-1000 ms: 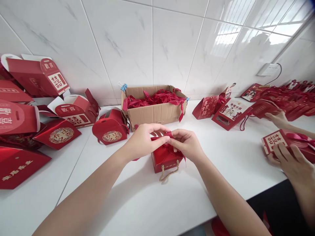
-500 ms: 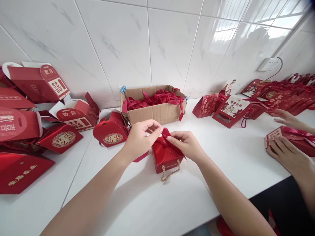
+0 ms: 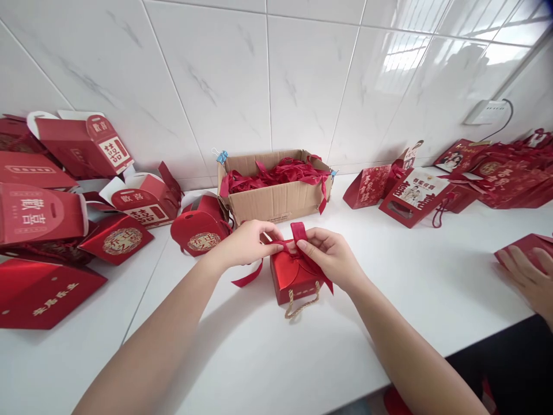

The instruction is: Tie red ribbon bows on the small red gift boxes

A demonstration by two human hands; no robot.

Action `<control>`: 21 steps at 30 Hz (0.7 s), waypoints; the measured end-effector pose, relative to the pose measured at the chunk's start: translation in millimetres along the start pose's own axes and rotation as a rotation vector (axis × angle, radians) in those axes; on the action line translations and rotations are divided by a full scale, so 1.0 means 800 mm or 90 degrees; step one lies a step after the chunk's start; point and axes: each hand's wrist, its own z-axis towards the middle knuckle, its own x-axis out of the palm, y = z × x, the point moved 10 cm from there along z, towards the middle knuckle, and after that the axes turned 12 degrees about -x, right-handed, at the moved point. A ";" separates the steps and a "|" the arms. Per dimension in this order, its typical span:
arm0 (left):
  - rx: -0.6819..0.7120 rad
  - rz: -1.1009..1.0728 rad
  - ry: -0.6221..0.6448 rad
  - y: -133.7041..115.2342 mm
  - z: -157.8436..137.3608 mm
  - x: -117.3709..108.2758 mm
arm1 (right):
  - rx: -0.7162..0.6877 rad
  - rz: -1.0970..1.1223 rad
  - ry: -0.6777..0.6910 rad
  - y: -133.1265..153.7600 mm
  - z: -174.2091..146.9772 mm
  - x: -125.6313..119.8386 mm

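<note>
A small shiny red gift box with a twisted cord handle stands on the white table in front of me. Dark red ribbon lies across its top, with one loop sticking up and a loose tail out to the left. My left hand pinches the ribbon at the box's top left. On the other side, my right hand grips the ribbon at the base of the upright loop, thumb against fingers. The knot is partly hidden by my fingers.
Behind the box is a cardboard carton full of red ribbons. Folded red boxes are piled at left. Decorated red boxes stand at right, near a co-worker's hand on another red box. A tiled wall closes the back.
My left hand has moved down from the raised ribbon to the box top. A loop now stands up by my right hand. The co-worker's box has shifted right.
</note>
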 end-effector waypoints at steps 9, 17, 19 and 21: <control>-0.024 -0.010 -0.089 -0.002 -0.008 -0.017 | 0.017 0.009 0.019 -0.001 -0.001 0.001; -0.045 0.020 -0.076 0.003 -0.007 -0.017 | 0.057 -0.110 0.002 -0.004 -0.006 0.000; -0.015 0.065 -0.079 -0.005 -0.017 -0.022 | 0.055 -0.145 -0.031 -0.002 -0.007 -0.005; 0.070 0.129 -0.077 -0.026 -0.032 -0.023 | 0.048 -0.188 -0.053 0.002 -0.008 -0.008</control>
